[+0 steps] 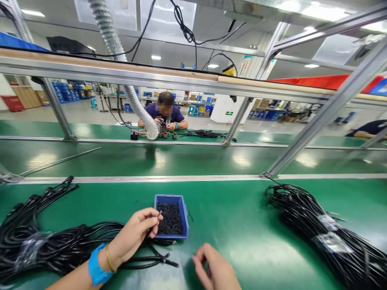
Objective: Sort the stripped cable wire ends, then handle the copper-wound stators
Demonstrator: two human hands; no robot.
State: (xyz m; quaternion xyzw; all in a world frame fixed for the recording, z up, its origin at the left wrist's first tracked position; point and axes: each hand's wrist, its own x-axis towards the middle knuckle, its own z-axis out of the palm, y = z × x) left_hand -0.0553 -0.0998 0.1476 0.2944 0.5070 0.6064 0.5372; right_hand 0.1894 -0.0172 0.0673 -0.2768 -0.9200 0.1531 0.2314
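Right hand [217, 268] curled, left hand [139, 227] pinching beside a blue bin [185, 219]

Nearest is the right hand, between 4 and 5 o'clock from the bin, its fingers bent loosely toward the thumb; whether they hold anything cannot be told. Between 8 and 9 o'clock, the left hand, wearing a bright blue wristband [98, 266] and a gold-coloured bracelet [109, 257], presses thumb and fingertips together on a thin dark piece [159, 213], too small to identify.

Inside the bin lie many short black pieces [171, 221]; it stands on a green bench [242, 217]. Cable ends [172, 262] fan out at 6 o'clock. Toward 9 o'clock, beyond the left hand, is a wrapped bundle of black cables [69, 241]; a second bundle [302, 213] lies well apart at 3. Farther out, a slim metal rod [63, 160] shows at 10 o'clock, a ribbed silver hose [136, 104] comes down between 11 and 12, and at 12 a co-worker [179, 117] in dark blue leans over the far bench.
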